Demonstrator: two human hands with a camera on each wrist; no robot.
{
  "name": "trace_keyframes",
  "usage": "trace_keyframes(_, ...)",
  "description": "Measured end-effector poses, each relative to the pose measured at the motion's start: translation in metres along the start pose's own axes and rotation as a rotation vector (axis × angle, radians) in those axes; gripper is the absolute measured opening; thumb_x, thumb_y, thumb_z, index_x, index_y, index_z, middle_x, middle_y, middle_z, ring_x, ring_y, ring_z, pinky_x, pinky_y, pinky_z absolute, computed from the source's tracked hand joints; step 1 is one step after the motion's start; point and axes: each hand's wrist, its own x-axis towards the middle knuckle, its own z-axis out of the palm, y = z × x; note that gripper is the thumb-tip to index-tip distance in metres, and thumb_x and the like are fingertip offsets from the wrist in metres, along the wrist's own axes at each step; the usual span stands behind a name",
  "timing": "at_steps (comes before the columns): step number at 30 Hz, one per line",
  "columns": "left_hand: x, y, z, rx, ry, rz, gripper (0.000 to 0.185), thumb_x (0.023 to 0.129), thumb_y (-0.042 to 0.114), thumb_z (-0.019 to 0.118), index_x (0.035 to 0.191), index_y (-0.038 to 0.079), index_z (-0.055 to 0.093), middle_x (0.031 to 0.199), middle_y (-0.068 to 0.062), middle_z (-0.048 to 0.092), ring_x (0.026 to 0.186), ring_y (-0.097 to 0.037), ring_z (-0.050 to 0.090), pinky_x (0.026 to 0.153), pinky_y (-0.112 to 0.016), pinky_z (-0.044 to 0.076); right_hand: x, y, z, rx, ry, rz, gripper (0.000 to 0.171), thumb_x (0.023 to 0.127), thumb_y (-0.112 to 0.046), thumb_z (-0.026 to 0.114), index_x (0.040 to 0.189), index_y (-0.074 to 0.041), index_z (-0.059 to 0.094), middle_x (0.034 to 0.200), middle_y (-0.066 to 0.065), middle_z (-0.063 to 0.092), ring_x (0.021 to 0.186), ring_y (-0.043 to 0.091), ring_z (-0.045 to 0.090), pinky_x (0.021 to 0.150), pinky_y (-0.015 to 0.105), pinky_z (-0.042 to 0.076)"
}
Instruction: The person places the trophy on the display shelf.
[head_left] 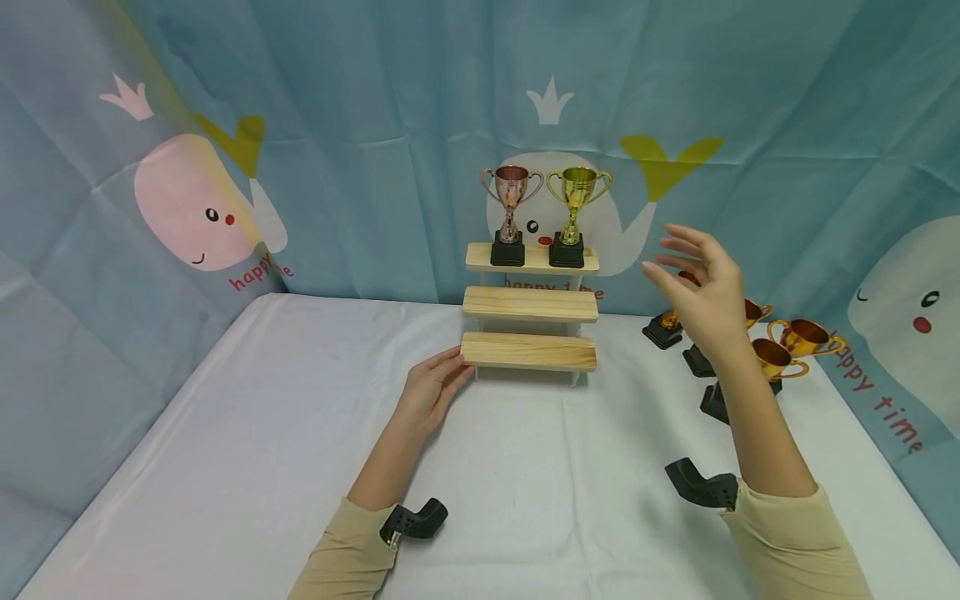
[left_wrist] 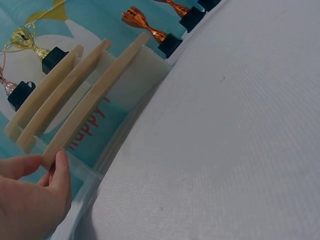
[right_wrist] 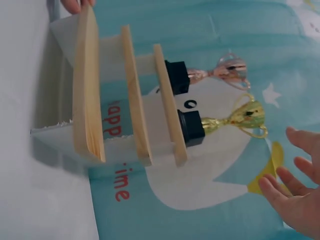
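Observation:
A three-step wooden stand (head_left: pixel 529 307) sits at the back of the white table (head_left: pixel 262 433). On its top step stand a rose-coloured trophy (head_left: pixel 511 215) and a gold trophy (head_left: pixel 575 214), both on black bases. My left hand (head_left: pixel 433 390) rests with straight fingers against the left end of the lowest step (left_wrist: pixel 95 97). My right hand (head_left: pixel 697 283) hovers in the air to the right of the stand, fingers spread and empty. In the right wrist view the hand (right_wrist: pixel 295 192) is just beyond the gold trophy (right_wrist: pixel 225 120).
Several orange-gold trophies (head_left: pixel 780 350) with black bases stand on the table behind my right forearm. A teal whale-print cloth (head_left: pixel 225 125) walls in the back and both sides.

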Motion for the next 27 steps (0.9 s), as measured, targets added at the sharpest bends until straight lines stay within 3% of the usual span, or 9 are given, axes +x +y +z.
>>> trace_keyframes(10, -0.002, 0.001, 0.001, 0.006, 0.002, 0.003, 0.043, 0.109, -0.002, 0.053, 0.15, -0.011, 0.048, 0.151, -0.025, 0.049, 0.134, -0.029, 0.055, 0.106, -0.024, 0.059, -0.024, 0.007, -0.029, -0.035, 0.063, 0.031, 0.058, 0.101, -0.012, 0.074, 0.154, -0.013, 0.053, 0.135, -0.007, 0.058, 0.117, 0.002, 0.059, 0.099, 0.006, 0.053)
trace_keyframes(27, -0.001, -0.001, 0.0, -0.007, -0.025, 0.026, 0.044, 0.109, -0.004, 0.05, 0.152, -0.015, 0.042, 0.155, -0.029, 0.042, 0.143, -0.035, 0.048, 0.108, -0.025, 0.057, -0.06, 0.025, -0.055, -0.097, 0.181, 0.072, 0.057, 0.098, -0.004, 0.075, 0.151, -0.016, 0.058, 0.126, -0.02, 0.058, 0.113, 0.0, 0.059, 0.095, 0.002, 0.052)
